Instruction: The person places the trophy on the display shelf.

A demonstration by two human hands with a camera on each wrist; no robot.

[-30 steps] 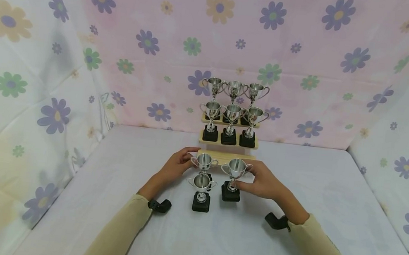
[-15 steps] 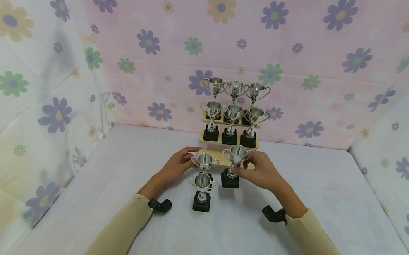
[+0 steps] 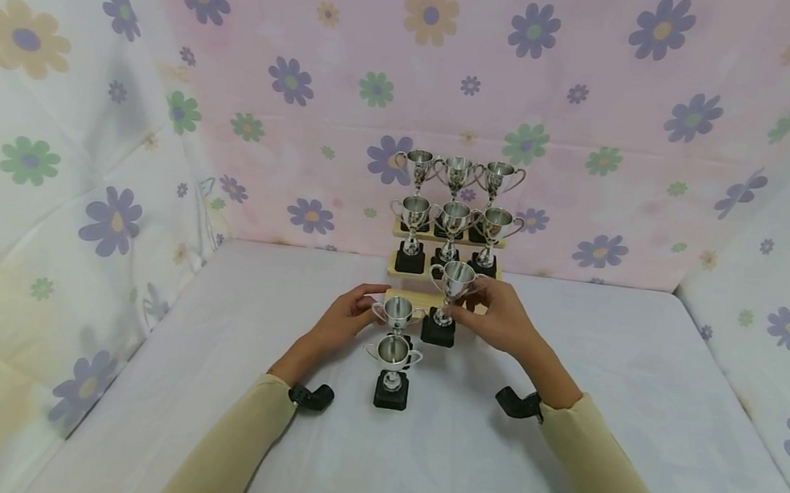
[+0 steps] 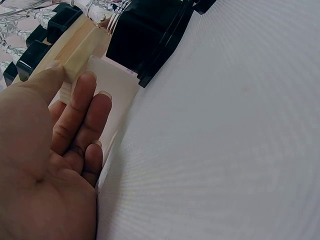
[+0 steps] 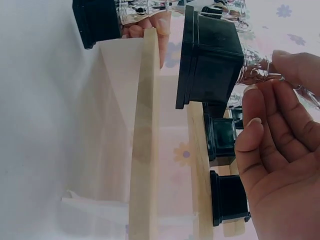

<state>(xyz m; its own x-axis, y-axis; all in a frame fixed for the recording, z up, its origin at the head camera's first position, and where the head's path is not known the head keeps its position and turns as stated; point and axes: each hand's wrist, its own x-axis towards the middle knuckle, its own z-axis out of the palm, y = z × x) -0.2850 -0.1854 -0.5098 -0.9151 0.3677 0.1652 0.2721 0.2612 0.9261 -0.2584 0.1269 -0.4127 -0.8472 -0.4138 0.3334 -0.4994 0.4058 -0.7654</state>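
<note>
My right hand (image 3: 498, 314) pinches a silver two-handled trophy (image 3: 459, 280) by its stem. Its black base (image 5: 212, 60) hangs above the wooden bottom shelf (image 5: 144, 145) of a tiered display stand, apart from it in the right wrist view. At the left end of that same shelf, my left hand (image 4: 55, 135) grips the wood, thumb on its upper face and fingers at its underside. Two more trophies stand on the table in front of the stand, one nearer (image 3: 393, 363) and one just behind it (image 3: 398, 313), close to my left fingertips.
Several trophies fill the two upper tiers, such as a middle-tier one (image 3: 414, 220) and a top-tier one (image 3: 499, 177). White cloth covers the table (image 3: 559, 473). A flowered cloth backdrop (image 3: 288, 163) rises behind the stand and on both sides.
My right hand has carried its trophy forward and slightly left, from above the table to over the bottom shelf. The left hand and the two standing trophies stay put.
</note>
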